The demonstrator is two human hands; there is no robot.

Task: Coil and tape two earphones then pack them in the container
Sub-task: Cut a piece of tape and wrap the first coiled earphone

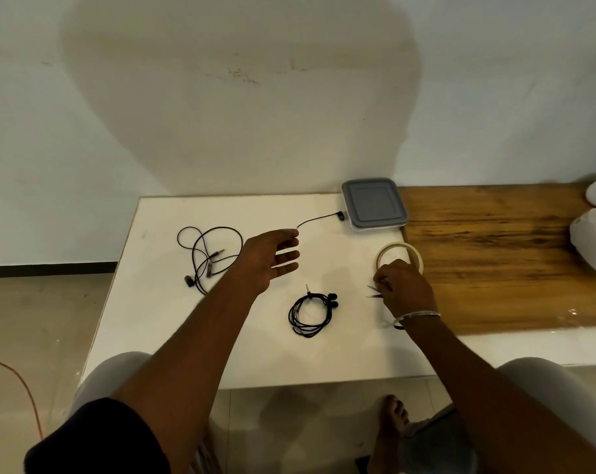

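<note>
One black earphone [311, 314] lies coiled on the white table [160, 323], between my two arms. A second black earphone [210, 255] sprawls loose at the table's left, and its cable runs under my left hand [272, 258] to an earbud [340, 215] beside the container. That hand hovers over the cable with its fingers spread. My right hand [406, 289] is closed around a pair of scissors [374, 291], just in front of the tape roll [400, 257]. The clear container [375, 205] stands at the back with its grey lid on.
A wooden board [501, 254] covers the table's right part. White objects [594, 239] sit at its far right edge. The wall rises directly behind the table. An orange cord [18, 379] crosses the floor at the left. My knees and a foot are under the near edge.
</note>
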